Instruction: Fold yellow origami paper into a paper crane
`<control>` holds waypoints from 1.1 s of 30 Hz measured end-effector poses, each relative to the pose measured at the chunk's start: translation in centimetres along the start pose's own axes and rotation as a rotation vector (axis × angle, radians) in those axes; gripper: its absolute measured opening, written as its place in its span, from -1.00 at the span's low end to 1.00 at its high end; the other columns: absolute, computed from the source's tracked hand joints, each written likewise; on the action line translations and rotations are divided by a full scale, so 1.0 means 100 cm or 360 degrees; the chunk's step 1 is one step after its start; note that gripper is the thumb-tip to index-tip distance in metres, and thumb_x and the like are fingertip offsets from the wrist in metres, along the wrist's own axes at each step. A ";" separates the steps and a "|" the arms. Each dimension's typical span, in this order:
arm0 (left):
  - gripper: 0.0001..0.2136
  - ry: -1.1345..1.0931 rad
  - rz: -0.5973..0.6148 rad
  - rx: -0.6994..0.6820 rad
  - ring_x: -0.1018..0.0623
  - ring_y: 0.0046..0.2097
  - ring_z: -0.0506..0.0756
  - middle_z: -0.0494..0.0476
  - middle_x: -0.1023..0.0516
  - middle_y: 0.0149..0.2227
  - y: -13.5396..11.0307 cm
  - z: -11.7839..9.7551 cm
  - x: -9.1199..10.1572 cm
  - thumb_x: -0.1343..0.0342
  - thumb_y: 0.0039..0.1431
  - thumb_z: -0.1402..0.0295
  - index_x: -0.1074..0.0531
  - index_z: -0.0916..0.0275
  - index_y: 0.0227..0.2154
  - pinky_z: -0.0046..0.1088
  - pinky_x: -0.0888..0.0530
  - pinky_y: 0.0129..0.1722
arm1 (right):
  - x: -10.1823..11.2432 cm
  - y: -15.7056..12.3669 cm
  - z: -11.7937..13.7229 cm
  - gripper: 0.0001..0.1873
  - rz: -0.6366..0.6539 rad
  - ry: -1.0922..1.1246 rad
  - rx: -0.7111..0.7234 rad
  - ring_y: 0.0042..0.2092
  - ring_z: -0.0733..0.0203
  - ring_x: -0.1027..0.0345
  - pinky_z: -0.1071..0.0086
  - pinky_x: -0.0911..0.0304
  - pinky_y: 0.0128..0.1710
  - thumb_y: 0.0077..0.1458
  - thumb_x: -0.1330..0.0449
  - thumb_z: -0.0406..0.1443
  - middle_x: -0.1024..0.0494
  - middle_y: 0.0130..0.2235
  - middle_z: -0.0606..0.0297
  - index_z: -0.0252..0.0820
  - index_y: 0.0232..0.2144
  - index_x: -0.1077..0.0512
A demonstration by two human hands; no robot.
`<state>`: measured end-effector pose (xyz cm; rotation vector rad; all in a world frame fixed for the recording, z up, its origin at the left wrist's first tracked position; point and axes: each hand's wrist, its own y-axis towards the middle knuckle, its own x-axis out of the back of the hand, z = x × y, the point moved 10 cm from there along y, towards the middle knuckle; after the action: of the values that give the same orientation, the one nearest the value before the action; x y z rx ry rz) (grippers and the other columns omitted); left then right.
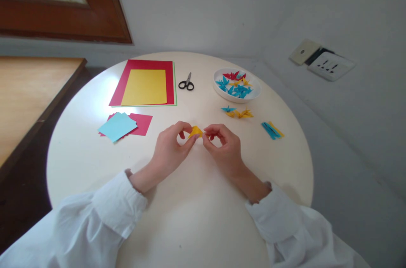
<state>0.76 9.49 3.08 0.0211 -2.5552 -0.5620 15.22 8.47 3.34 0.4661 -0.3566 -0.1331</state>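
A small piece of folded yellow paper [196, 131] is held between my two hands over the middle of the table. My left hand [173, 143] pinches its left side between thumb and fingers. At its right tip, my right hand [224, 143] has thumb and forefinger closed on the paper. Part of the paper is hidden by my fingertips. Beyond my right hand lie a blue paper crane [228, 109] and yellow paper cranes [243, 113]. Further back, a white round dish [237, 99] holds several red, yellow and blue cranes.
Small black-handled scissors [186, 84] lie at the back. Large red sheets [119, 90] with a yellow sheet [145, 86] on top are at the back left. Light blue squares [117, 127] overlap pink paper [142, 124]. Blue and yellow strips [272, 130] lie right on the white table [190, 225].
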 end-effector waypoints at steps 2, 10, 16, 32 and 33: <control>-0.94 -0.0014 -0.0001 0.0015 -0.46 -0.44 0.02 0.02 -0.52 -0.43 0.000 0.001 0.000 -0.14 0.03 0.36 -0.36 0.18 -0.43 -0.44 -0.36 -0.42 | -0.001 0.000 0.005 -0.92 0.0020 -0.0070 0.0043 -0.42 0.30 -0.34 0.37 -0.31 -0.39 -0.07 -0.15 -0.41 -0.50 -0.44 0.33 -0.14 -0.46 -0.38; -0.95 -0.0345 0.0031 0.0194 -0.50 -0.40 0.02 0.01 -0.48 -0.48 -0.002 0.013 -0.008 -0.11 -0.01 0.43 -0.33 0.21 -0.49 -0.44 -0.44 -0.35 | -0.003 -0.002 0.019 -0.91 0.0012 -0.0295 0.0278 -0.39 0.27 -0.37 0.37 -0.28 -0.41 -0.01 -0.16 -0.41 -0.52 -0.43 0.33 -0.11 -0.44 -0.39; -0.90 -0.0660 0.0052 0.0416 -0.55 -0.40 0.04 0.03 -0.51 -0.49 -0.005 0.024 -0.016 -0.16 -0.05 0.41 -0.32 0.24 -0.50 -0.44 -0.46 -0.36 | -0.001 -0.002 0.022 -0.90 -0.0034 -0.0355 0.0369 -0.30 0.21 -0.41 0.33 -0.31 -0.34 0.04 -0.16 -0.40 -0.57 -0.37 0.30 -0.10 -0.39 -0.42; -0.77 -0.1170 0.0108 0.0745 -0.61 -0.34 0.10 0.03 -0.60 -0.51 -0.011 0.031 -0.030 -0.24 -0.10 0.34 -0.30 0.22 -0.40 -0.45 -0.46 -0.36 | -0.006 -0.004 0.029 -0.79 0.0059 -0.0516 0.0546 -0.25 0.19 -0.47 0.26 -0.29 -0.21 0.08 -0.12 -0.42 -0.62 -0.30 0.32 -0.04 -0.29 -0.48; -0.78 -0.1170 0.0094 0.0760 -0.61 -0.35 0.08 0.01 -0.59 -0.53 -0.011 0.033 -0.030 -0.23 -0.10 0.36 -0.30 0.22 -0.40 -0.46 -0.45 -0.37 | -0.007 -0.005 0.031 -0.77 0.0067 -0.0520 0.0584 -0.26 0.20 -0.47 0.27 -0.28 -0.22 0.08 -0.11 -0.44 -0.63 -0.30 0.32 -0.04 -0.29 -0.48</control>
<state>1.61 10.11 -1.33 -0.1131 -3.3312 0.1175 13.42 6.92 5.45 0.8020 -0.7170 -0.1029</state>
